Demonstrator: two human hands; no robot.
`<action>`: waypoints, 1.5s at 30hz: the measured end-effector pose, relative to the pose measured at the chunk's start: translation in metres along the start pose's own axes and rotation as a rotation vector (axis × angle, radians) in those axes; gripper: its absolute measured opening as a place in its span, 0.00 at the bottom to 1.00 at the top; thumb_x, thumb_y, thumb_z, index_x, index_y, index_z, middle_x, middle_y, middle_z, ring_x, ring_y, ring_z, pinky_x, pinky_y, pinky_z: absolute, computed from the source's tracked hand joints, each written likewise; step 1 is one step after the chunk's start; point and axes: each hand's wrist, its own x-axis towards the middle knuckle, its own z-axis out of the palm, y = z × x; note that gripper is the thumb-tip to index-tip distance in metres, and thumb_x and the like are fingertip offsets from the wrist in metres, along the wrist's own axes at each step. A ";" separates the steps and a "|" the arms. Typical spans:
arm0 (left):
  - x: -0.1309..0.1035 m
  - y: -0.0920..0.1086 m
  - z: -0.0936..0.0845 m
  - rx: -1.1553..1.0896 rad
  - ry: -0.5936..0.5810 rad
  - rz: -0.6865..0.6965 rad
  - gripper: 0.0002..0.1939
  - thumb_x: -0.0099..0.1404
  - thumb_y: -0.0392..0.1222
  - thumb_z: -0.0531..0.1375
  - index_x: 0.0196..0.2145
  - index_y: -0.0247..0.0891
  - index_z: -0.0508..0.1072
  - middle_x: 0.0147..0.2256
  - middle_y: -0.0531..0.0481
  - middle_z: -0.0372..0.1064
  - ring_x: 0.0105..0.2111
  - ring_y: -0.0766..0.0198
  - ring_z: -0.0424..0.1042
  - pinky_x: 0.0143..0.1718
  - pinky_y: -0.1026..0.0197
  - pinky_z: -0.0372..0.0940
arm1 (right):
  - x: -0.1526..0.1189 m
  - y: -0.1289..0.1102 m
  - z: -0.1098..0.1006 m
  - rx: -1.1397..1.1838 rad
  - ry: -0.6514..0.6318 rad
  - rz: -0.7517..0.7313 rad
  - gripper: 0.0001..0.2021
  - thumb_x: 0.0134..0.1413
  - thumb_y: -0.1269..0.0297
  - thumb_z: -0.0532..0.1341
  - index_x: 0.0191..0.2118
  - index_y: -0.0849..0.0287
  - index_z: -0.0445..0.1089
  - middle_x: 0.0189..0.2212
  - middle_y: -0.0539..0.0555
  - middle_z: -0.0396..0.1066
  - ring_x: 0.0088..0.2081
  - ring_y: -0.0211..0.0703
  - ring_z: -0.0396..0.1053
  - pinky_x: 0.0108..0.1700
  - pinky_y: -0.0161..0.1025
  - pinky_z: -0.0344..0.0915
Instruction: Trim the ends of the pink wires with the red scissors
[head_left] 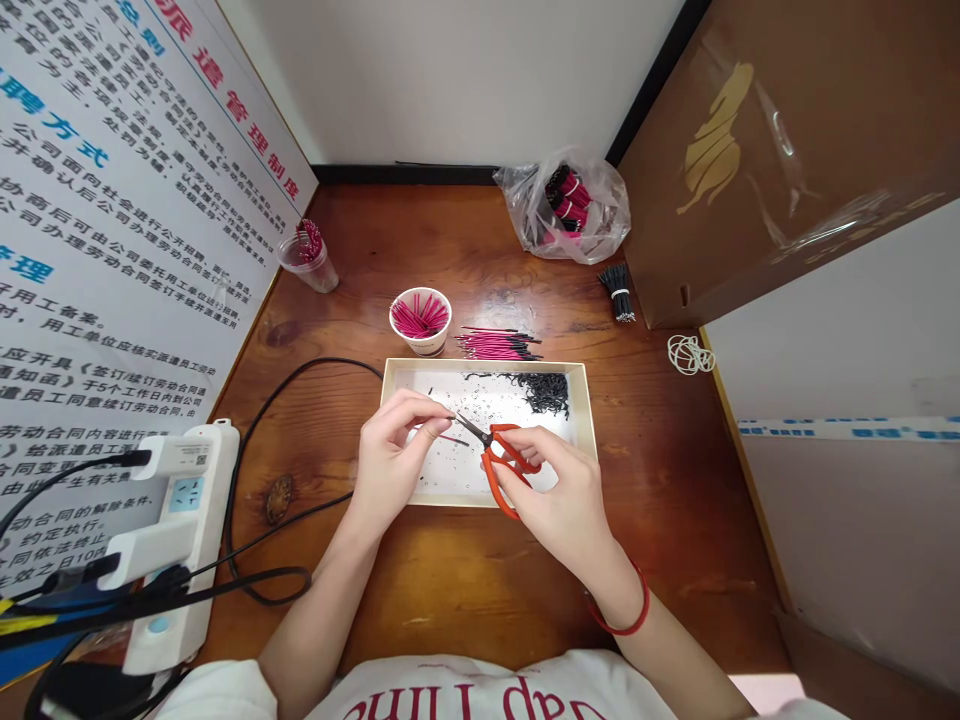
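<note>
Wooden desk (pixel 667 480), shallow box (pixel 590 430). Above box: left hand (pixel 394 450), pinching what seems one thin wire (pixel 451 417), likely light, bendy, best held near its tip; right hand (pixel 566 495), gripping scissors (pixel 489 439) by their handles.

The worktop (pixel 600 480) is glossy brown wood with visible grain and knots. The scissors (pixel 489 442) pair dark metal blades with smooth orange handles that look plastic, while the bag (pixel 607 205) is clear, crinkled, shiny plastic and the power strip (pixel 184 540) smooth white plastic.
</note>
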 end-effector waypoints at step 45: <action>-0.002 -0.002 -0.001 0.021 -0.018 -0.025 0.06 0.62 0.34 0.63 0.30 0.41 0.81 0.29 0.50 0.73 0.32 0.64 0.71 0.33 0.63 0.68 | -0.001 -0.004 0.000 -0.028 -0.038 0.042 0.04 0.52 0.71 0.62 0.34 0.56 0.73 0.24 0.47 0.73 0.23 0.36 0.67 0.28 0.34 0.70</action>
